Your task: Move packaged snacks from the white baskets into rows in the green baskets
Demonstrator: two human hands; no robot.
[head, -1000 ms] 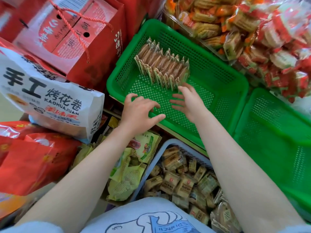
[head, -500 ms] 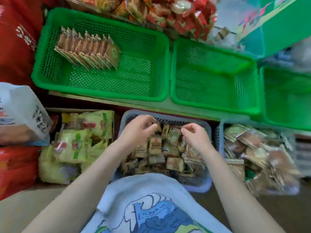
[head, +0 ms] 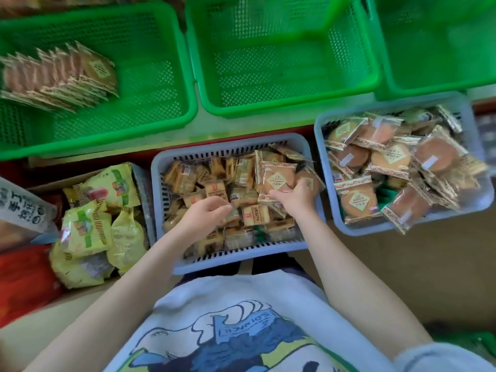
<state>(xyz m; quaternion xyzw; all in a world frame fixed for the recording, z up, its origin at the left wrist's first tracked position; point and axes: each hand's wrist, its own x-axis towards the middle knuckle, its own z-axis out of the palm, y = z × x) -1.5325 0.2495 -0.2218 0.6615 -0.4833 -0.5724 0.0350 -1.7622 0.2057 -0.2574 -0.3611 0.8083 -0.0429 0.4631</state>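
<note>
A white basket (head: 166, 167) in front of me is heaped with small tan snack packets (head: 216, 189). My right hand (head: 295, 197) grips a round cake packet (head: 277, 179) at that basket's right side. My left hand (head: 204, 216) is down among the small packets with its fingers curled; whether it holds one I cannot tell. The left green basket (head: 150, 108) holds one row of round cake packets (head: 61, 73) standing on edge. A second white basket (head: 324, 124) at the right is full of the same round cakes.
Two more green baskets, the middle one (head: 284, 108) and the right one (head: 429, 87), hold nothing. A cardboard box with yellow-green snack bags (head: 91, 226) sits at the left, beside a white paper bag (head: 24, 210) and red packaging (head: 24, 277).
Both hands came back from the left green basket to the white basket. The right hand now grips a round cake packet; the left reaches into the small packets. The view tilted down and right.
</note>
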